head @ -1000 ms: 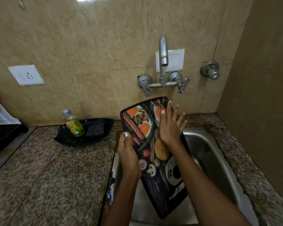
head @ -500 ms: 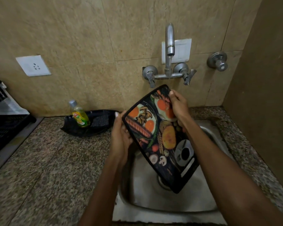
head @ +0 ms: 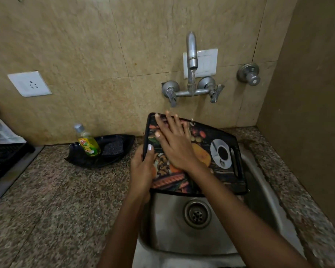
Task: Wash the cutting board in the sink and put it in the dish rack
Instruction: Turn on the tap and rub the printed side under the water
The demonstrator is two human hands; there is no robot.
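The cutting board [head: 222,151], black with printed food pictures and a handle slot at its right end, lies crosswise over the steel sink [head: 172,229], tilted up toward the wall. My left hand [head: 143,169] grips its left edge, thumb on top. My right hand [head: 174,144] lies flat on the board's upper left face, fingers spread. Water runs from the wall tap [head: 191,53] onto the board's far edge. The black dish rack [head: 2,157] shows at the far left edge of the counter.
A black tray [head: 124,144] behind the counter holds a green dish-soap bottle [head: 88,144] and a dark scrub pad [head: 112,147]. The speckled granite counter [head: 56,200] spreads left of the sink. A side wall [head: 307,113] closes in on the right.
The board has been turned from standing lengthwise to lying crosswise over the sink. My right hand moved from gripping its top edge to lying flat on its face.
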